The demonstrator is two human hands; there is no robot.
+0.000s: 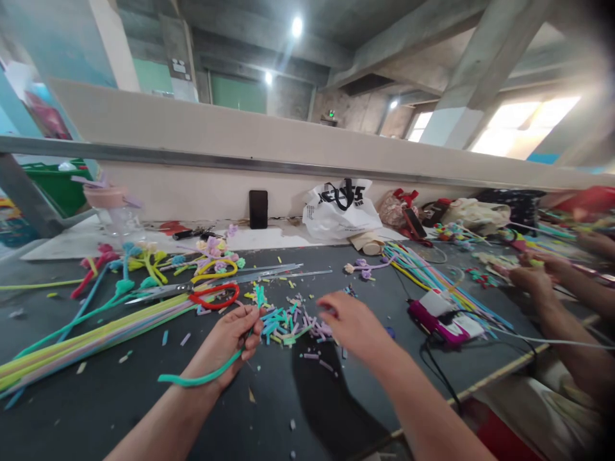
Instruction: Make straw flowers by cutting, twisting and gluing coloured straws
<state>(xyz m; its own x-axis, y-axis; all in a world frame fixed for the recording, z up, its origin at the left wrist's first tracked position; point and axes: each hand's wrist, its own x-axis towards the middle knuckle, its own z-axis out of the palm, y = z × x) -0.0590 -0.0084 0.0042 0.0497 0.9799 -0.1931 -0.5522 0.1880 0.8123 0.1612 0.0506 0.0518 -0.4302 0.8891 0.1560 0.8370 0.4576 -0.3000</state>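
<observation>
My left hand [237,336] is closed around a teal pipe cleaner [206,379], whose long tail hangs out to the left below the wrist. Short teal ends [260,296] stick up above the thumb and fingertip. Over the right side of a pile of cut pipe cleaner pieces [288,323] is my right hand [355,325], its fingers loosely bent and apart, with nothing visible in them. Teal, lilac and yellow pieces make up the pile. Behind my left hand lie scissors with red handles [216,296] and another pair with yellow handles [216,269].
A bundle of long pipe cleaners [96,326] lies at left, near twisted flower shapes [144,262]. A phone [258,209] leans on the back panel beside a white bag [341,208]. At right are a purple-and-white device [444,317] with cables and a co-worker's hands [538,272].
</observation>
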